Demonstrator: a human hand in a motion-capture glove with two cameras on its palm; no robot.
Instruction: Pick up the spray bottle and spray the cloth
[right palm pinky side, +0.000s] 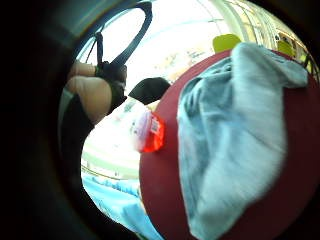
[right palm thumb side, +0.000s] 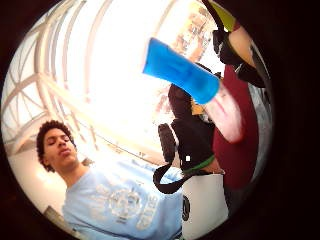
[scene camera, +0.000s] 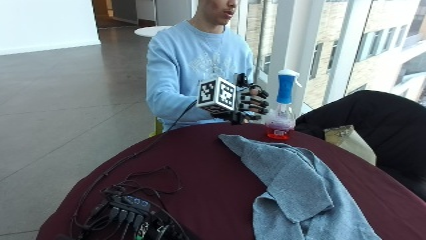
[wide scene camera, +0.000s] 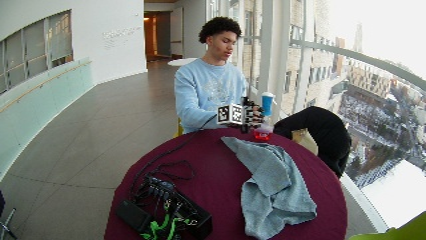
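Outside view: the gloved right hand (scene camera: 247, 104) is hovering spread-fingered, holding nothing, beside the bottle (scene camera: 282, 107), needing to wrap its neck squarely.

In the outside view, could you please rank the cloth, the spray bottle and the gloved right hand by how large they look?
1. cloth, clearly largest, though nearest the camera
2. spray bottle
3. right hand, smaller than the bottle, but close

Spray bottle (scene camera: 281, 110) upright on table (scene camera: 200, 170) far edge; cloth (scene camera: 293, 190) spread before it; hand (scene camera: 247, 104) beside bottle.
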